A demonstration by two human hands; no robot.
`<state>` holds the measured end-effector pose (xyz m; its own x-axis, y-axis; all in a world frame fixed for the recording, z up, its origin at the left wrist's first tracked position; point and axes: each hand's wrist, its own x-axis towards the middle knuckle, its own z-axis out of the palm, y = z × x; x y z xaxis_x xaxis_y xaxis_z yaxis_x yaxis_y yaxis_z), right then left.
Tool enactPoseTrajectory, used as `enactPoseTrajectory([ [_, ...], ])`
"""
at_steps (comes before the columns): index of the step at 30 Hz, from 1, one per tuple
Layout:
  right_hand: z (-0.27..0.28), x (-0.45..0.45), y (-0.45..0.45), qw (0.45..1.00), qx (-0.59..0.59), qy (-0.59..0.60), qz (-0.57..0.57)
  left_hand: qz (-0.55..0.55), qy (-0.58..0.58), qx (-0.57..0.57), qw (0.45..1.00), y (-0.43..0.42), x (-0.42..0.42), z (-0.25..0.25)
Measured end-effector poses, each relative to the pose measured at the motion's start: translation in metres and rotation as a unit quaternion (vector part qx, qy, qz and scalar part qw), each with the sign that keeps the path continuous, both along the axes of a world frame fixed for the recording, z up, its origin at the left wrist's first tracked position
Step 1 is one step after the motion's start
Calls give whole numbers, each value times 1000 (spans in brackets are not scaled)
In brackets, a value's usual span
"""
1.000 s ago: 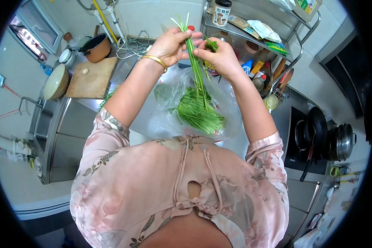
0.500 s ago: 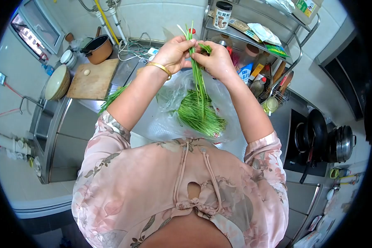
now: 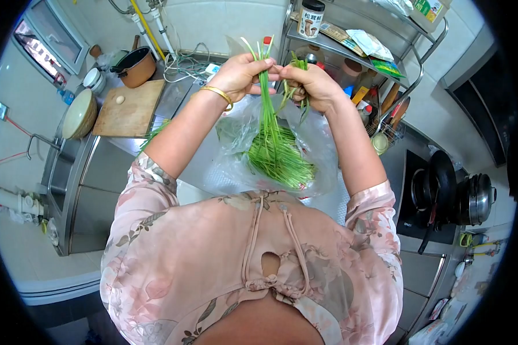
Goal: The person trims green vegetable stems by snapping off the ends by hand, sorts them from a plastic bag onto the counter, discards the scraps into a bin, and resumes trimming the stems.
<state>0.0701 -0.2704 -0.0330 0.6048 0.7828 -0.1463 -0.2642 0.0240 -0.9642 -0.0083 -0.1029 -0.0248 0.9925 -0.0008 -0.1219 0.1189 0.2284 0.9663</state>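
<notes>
My left hand [image 3: 242, 76], with a gold bangle at the wrist, grips a thin bunch of long green stalks [image 3: 266, 106] near their pale ends. The stalks hang down over a larger pile of green stalks [image 3: 282, 158], which lies in an open clear plastic bag [image 3: 227, 172]. Close beside it, my right hand [image 3: 313, 86] is closed round some limp green leaves [image 3: 303, 103] that dangle below its fingers. The two hands nearly touch at the fingertips.
More green stalks [image 3: 153, 135] lie by my left forearm. At the left are a cutting board [image 3: 129, 109], a bowl [image 3: 79, 115] and an orange pot [image 3: 138, 70]. A metal rack [image 3: 328, 41] with jars stands at the back right; black pans [image 3: 440, 178] sit on the stove.
The stalks in my left hand have spread a little at their top ends. My right hand has turned and moved slightly right, and more limp leaves now hang from it.
</notes>
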Motion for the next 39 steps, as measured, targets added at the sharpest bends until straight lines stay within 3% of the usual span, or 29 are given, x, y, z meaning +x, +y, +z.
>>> enactPoseTrajectory([
  [1,-2,6,-1,999,20,42,19,1,8,2,1000,0,-1,0],
  [5,3,5,-1,997,20,31,-66,-32,34,52,998,1,-4,4],
  [9,5,21,-16,998,-28,-36,45,-63,56,67,994,4,-6,6],
  [10,-2,27,-16,986,-37,-163,-6,-78,62,60,993,5,-6,6],
  [12,-19,36,-12,906,-50,-406,-109,-110,72,47,990,8,-6,7],
  [16,-14,36,-24,773,-134,-553,-279,-131,94,47,986,6,-8,7],
  [20,-21,55,-39,778,-65,-471,-412,-134,96,23,986,14,-4,2],
  [22,-23,68,-51,870,78,-195,-446,-118,86,4,989,19,-2,1],
  [24,-14,55,-68,942,150,-5,-299,-77,66,-27,994,19,-1,5],
  [26,-13,49,-71,963,156,94,-201,-45,55,-69,995,26,4,4],
  [29,-19,34,-68,981,138,66,-122,-10,43,-111,993,32,10,6],
  [34,2,-15,-49,992,67,-49,-93,40,42,-120,991,28,14,11],
  [36,-5,-27,-35,977,43,-167,-124,56,32,-108,992,25,15,11],
  [38,-5,-43,-25,948,-75,-286,-120,69,36,-116,990,23,17,11],
  [39,-14,-43,-18,920,-63,-369,-115,75,37,-120,989,22,18,11],
])
